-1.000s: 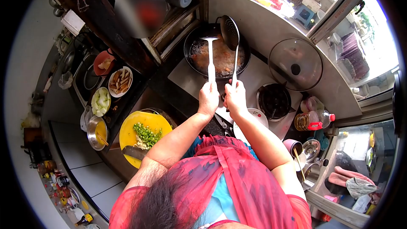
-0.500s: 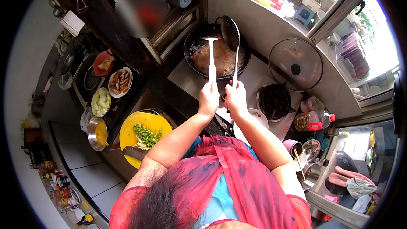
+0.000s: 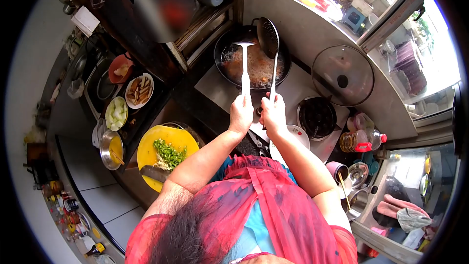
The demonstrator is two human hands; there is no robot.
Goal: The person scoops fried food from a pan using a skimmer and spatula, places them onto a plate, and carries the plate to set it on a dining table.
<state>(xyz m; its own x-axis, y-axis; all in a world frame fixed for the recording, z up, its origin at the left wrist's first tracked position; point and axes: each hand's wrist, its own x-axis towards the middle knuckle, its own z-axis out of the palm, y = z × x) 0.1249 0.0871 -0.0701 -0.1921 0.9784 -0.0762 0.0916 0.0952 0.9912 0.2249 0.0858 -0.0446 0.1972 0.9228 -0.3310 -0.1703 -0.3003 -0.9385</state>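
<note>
Grasping the spatula [image 3: 245, 71] by its handle in the closed left hand [image 3: 242, 113], and the skimmer [image 3: 268, 39] by its handle in the closed right hand [image 3: 273, 113]. Holding both side by side, with handles toward the near side and heads at the wok [image 3: 218, 63]. Reaching over the far middle of the wok with the spatula's head, and over its far right with the skimmer's. Cannot tell whether touching the oil [image 3: 254, 63] with either head. Bubbling inside the wok, around browned bits.

Standing against the wall to the right: see a glass lid [image 3: 337, 85], tilted. Below it, find a bare burner [image 3: 316, 117], and nearer, a white plate [image 3: 299, 136], partly hidden by the right forearm. Farther right, see bottles [image 3: 352, 142] and a pink pot [image 3: 333, 166].

To the left, beside the left forearm, see a yellow board [image 3: 148, 142] with chopped greens [image 3: 170, 154], pale minced bits [image 3: 161, 164] and a knife [image 3: 155, 173] on it. Beyond the board, find a metal bowl [image 3: 105, 150] of yellow liquid, a bowl of pale green pieces [image 3: 116, 113], a white dish [image 3: 128, 93] of brown strips and a red bowl [image 3: 118, 64].
</note>
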